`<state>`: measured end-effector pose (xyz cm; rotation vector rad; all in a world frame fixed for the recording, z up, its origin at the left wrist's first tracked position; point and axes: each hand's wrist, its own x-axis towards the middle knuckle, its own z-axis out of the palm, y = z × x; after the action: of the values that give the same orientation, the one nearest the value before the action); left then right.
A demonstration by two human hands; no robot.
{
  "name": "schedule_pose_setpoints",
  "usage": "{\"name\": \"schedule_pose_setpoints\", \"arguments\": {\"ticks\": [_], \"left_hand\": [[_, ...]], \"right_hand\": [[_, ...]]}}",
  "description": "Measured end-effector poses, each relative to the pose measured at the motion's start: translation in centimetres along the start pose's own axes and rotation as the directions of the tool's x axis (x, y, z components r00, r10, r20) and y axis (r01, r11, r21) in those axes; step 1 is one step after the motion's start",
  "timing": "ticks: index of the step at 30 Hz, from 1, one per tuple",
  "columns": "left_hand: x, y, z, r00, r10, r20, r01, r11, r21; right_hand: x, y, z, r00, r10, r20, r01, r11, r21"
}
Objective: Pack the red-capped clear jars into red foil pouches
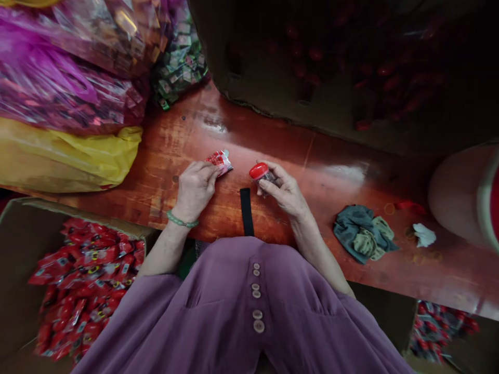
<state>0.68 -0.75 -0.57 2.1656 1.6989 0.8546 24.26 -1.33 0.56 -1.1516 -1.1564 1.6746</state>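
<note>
My left hand (pixel 195 187) rests on the red-brown wooden table (pixel 319 171), fingers closed on a small red and white sachet (pixel 220 160). My right hand (pixel 284 189) grips a small clear container with a red cap (pixel 259 171), held just above the table. The two hands sit close together, a short gap between sachet and cap. A green bead bracelet (pixel 180 221) circles my left wrist. A black strap (pixel 246 210) lies on the table between my hands.
A cardboard box (pixel 15 249) of several red sachets (pixel 83 280) stands at lower left. Bags of wrapped sweets, pink (pixel 58 67) and yellow (pixel 66 156), pile at upper left. A dark box (pixel 331 57) sits behind. A crumpled cloth (pixel 362 234) lies at right.
</note>
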Motion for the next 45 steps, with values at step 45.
{"name": "schedule_pose_setpoints", "arguments": {"ticks": [45], "left_hand": [[-2.6, 2.7, -1.5, 0.919, 0.385, -0.088, -0.392, 0.858, -0.331]], "right_hand": [[0.9, -3.0, 0.9, 0.805, 0.403, 0.435, -0.49, 0.866, 0.105]]}}
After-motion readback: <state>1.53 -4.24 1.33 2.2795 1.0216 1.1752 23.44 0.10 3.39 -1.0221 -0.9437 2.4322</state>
